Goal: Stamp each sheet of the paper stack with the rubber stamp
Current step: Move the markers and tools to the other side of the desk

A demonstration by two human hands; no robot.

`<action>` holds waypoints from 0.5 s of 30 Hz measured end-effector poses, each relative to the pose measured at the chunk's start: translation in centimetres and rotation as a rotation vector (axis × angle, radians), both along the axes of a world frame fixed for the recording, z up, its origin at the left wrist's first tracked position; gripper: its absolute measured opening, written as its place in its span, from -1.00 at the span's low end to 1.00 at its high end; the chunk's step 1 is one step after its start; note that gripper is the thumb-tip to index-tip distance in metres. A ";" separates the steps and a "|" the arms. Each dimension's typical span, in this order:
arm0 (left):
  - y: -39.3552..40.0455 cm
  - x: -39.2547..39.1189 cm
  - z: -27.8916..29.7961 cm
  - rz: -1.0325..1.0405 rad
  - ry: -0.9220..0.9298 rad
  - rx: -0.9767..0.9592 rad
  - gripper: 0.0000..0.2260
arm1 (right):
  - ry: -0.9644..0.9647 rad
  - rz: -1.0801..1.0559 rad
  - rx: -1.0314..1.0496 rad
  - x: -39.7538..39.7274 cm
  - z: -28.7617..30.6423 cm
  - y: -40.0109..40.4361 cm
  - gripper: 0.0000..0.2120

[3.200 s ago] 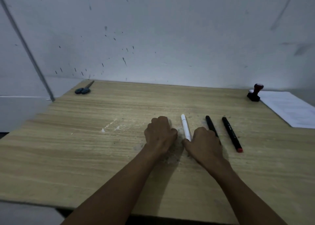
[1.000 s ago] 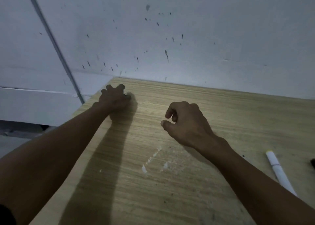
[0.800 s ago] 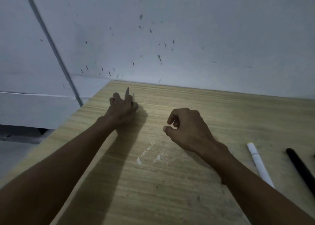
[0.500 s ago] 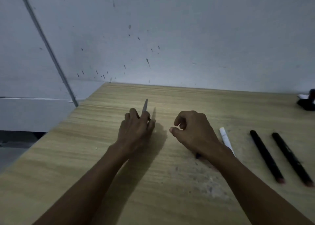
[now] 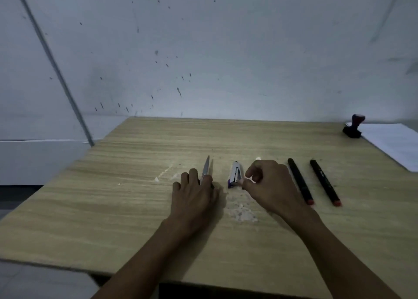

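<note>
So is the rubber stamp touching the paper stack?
Cannot tell. In the head view the rubber stamp stands at the paper stack's far left corner, but dim light hides whether it rests on it.
</note>
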State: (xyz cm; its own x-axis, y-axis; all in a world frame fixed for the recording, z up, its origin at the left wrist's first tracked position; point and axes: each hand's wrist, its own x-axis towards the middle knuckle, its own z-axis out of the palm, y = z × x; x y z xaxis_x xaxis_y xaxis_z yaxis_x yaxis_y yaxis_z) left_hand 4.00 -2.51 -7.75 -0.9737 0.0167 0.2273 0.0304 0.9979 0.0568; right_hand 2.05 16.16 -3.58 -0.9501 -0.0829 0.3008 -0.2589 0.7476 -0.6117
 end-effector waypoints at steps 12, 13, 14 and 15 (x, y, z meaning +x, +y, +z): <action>1.1 0.8 -0.6 0.045 0.034 -0.020 -0.62 | 0.040 -0.007 -0.027 1.8 0.0 2.5 -0.85; 1.1 0.9 -0.6 0.042 0.031 -0.019 -0.63 | 0.041 -0.007 -0.031 1.8 0.0 2.5 -0.85; 1.0 0.9 -0.6 0.041 0.034 -0.015 -0.63 | 0.041 -0.007 -0.034 1.9 0.0 2.6 -0.85; 1.0 1.0 -0.5 0.044 0.037 -0.010 -0.63 | 0.037 -0.008 -0.036 2.0 0.1 2.6 -0.86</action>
